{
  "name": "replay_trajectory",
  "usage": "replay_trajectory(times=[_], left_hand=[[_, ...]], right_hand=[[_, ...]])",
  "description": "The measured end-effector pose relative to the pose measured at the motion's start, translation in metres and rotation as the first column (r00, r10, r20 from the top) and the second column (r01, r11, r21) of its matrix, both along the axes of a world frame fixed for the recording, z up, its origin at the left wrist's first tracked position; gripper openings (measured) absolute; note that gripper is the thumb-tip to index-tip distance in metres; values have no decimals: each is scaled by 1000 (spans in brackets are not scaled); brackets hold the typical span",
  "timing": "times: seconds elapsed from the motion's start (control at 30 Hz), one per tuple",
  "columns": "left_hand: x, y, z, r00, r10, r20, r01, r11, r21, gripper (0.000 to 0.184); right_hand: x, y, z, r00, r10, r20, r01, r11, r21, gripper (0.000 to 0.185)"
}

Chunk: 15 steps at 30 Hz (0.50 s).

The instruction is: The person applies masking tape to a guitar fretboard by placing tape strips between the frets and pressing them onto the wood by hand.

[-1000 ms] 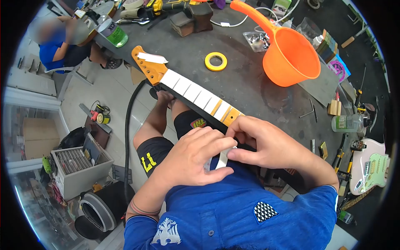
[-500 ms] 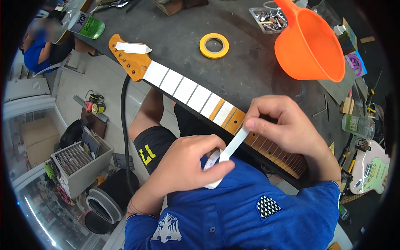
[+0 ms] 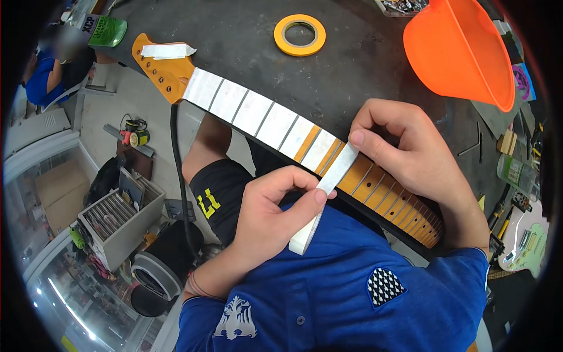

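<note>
A guitar neck [image 3: 375, 190] lies slantwise at the table's edge, its headstock [image 3: 164, 73] at the far left. White masking tape [image 3: 234, 111] covers the fretboard between the metal frets near the headstock; bare wood shows toward the body end. My left hand [image 3: 275, 211] pinches a strip of white tape [image 3: 339, 167] between thumb and fingers, with the tape roll [image 3: 300, 242] hanging below. At the strip's other end my right hand [image 3: 402, 149] grips it, thumb and index finger at the neck's far edge. The strip stretches across the fretboard beside the taped part.
A yellow tape roll [image 3: 299, 35] lies flat on the dark table [image 3: 234, 35]. To the right stands an orange plastic scoop [image 3: 457, 53], with hex keys [image 3: 475, 144] nearby. A pink guitar body [image 3: 525, 240] is at the far right. Another person [image 3: 44, 82] sits at the upper left.
Both hands have brought the tape strip over the fretboard, where it now lies across the neck. My left hand has moved up the strip, and the roll hangs free below it.
</note>
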<state>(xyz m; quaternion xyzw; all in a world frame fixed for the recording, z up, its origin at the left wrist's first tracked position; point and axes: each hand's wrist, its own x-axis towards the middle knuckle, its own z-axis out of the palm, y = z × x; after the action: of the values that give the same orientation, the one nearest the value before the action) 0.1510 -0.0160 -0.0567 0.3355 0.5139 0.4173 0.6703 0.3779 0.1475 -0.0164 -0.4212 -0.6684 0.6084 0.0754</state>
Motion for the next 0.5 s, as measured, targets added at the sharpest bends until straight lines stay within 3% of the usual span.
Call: replay_trajectory(times=[0.13,0.37,0.5], left_hand=[[0,6,4,997,-17,-69,12,997,-76,17],[2,7,0,999,3,-40,-7,995,-104,21],[2,9,2,999,-9,-52,3,994,-106,21]], right_hand=[[-2,3,-2,999,10,36,-11,1000,17,26],[-3,3,-12,1000,-11,9,10,997,83,24],[-4,8,-4,994,29,101,-29,1000,-4,24]])
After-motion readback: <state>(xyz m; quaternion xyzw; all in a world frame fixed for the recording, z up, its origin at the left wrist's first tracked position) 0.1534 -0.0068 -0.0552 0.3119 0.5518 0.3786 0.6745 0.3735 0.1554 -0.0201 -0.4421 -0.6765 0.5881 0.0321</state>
